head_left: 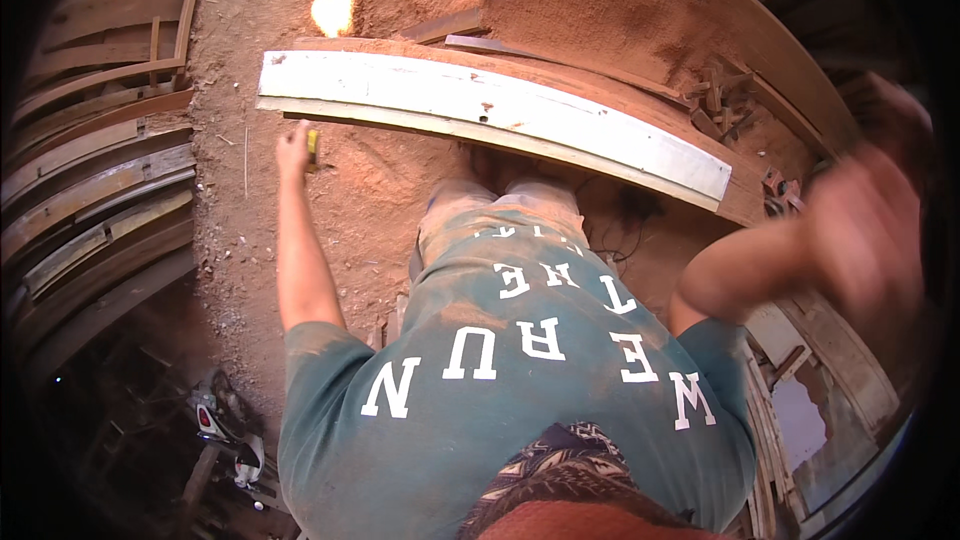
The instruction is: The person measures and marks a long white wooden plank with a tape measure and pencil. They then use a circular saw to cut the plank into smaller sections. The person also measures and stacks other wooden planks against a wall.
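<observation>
A long board with a white-painted face [490, 110] lies across in front of my body, over rough reddish timber. Just below its left end, my left hand [298, 148] is closed on a small yellow tape measure [312, 150]. My right hand [865, 225] is raised at the far right, beyond the board's right end, smeared by motion; its fingers and anything in them cannot be made out. My green shirt with white lettering and my legs fill the lower middle.
Stacked planks [100, 190] line the left side. Sawdust [600, 0] and wood offcuts [715, 95] lie beyond the board. A parked motorbike [225, 430] stands at lower left. More boards [840, 360] are at lower right, and loose cables [620, 240] lie near my legs.
</observation>
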`<state>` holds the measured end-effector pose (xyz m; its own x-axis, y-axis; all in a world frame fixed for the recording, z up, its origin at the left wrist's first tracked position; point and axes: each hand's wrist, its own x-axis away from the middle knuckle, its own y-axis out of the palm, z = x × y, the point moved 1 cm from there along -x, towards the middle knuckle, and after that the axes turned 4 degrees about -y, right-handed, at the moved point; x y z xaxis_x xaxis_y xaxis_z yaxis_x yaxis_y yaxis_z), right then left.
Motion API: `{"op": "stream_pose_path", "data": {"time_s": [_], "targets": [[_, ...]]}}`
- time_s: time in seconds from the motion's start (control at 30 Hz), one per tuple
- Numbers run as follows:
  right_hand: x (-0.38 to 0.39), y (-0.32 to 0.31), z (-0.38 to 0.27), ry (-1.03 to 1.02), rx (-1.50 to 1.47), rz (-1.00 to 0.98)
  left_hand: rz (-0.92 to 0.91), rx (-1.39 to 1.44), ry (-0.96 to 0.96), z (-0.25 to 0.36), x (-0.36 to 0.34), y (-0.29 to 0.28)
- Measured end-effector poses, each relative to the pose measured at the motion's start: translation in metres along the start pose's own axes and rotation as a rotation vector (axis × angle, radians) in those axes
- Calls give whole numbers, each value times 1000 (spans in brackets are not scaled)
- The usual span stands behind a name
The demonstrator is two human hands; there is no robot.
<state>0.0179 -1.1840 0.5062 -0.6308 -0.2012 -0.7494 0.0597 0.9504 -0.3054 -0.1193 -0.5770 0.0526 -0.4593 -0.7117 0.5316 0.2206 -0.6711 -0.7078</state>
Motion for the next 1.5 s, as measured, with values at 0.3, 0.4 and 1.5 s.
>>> {"op": "stream_pose_path", "data": {"time_s": [0.3, 0.4, 1.5], "targets": [[284, 138, 123, 791, 736, -1362, 45, -225, -40, 53, -105, -69], [304, 144, 142, 730, 769, -1335, -203, -102, -65, 69, -105, -64], [262, 93, 244, 819, 673, -1321, -128, -44, -200, -5, 28, -47]]}}
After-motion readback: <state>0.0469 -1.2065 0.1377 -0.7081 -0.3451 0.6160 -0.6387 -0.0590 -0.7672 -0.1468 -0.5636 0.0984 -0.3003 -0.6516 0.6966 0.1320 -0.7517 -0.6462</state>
